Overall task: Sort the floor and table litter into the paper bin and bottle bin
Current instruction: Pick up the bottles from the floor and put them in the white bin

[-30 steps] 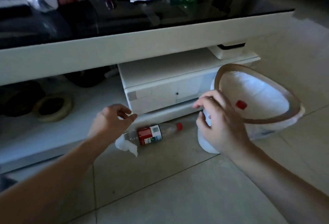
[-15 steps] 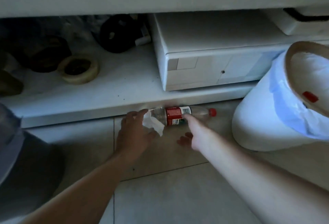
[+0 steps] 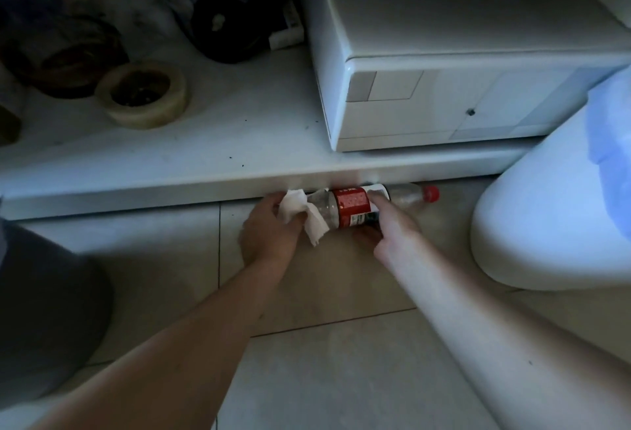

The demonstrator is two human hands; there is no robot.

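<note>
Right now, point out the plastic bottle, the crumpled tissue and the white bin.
plastic bottle [image 3: 351,208], head view, on its red label.
crumpled tissue [image 3: 300,208], head view, on the white fold held by the left hand [image 3: 269,235].
white bin [image 3: 532,224], head view, on its outer wall.

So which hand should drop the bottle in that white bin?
Probably the right hand. It already grips the bottle around its red label, and the white bin stands on that same side. The left hand is busy pinching the tissue.
</note>
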